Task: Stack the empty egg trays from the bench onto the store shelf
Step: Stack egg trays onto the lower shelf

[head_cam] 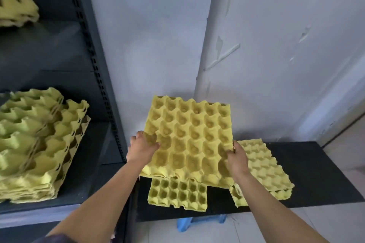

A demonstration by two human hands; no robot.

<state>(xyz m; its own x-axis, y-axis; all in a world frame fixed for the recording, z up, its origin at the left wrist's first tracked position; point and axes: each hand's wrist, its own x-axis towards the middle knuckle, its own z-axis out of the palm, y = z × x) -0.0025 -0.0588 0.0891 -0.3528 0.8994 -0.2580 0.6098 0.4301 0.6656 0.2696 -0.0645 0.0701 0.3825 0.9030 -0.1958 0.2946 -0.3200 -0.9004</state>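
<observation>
Wall (158, 45), pale and scuffed, fills the background, with a vertical pipe (207, 45) running down it. On the person's left stands a dark metal store shelf (98, 77). Its lower board carries a tall stack of yellow egg trays (39, 144), and a smaller stack (17, 12) sits on the board above, at the picture's edge. Right of the shelf, low against the wall, is a black worktop (316, 173), with something blue, perhaps a stool (197, 222), showing beneath its near edge. Above the worktop the person holds a yellow egg tray (189, 140), cups facing up and all empty, tilted so its far edge is higher than its near edge. Layered edges along its near side suggest a few nested trays rather than one, though that is hard to confirm. Two more lots remain on the worktop: a single tray (177, 193) partly hidden under the held one, and a short pile (264, 167) to the right. The left hand (141, 149) grips the held tray's left edge, thumb on top and fingers curled underneath. The right hand (237, 161) grips the right edge the same way. The relation that matters next: the tall shelf stack lies to the left of the held tray and at much the same height, so the left hand is the nearer one. The likely move is a sideways carry to the left, levelling the tray so its cups nest onto that stack.
</observation>
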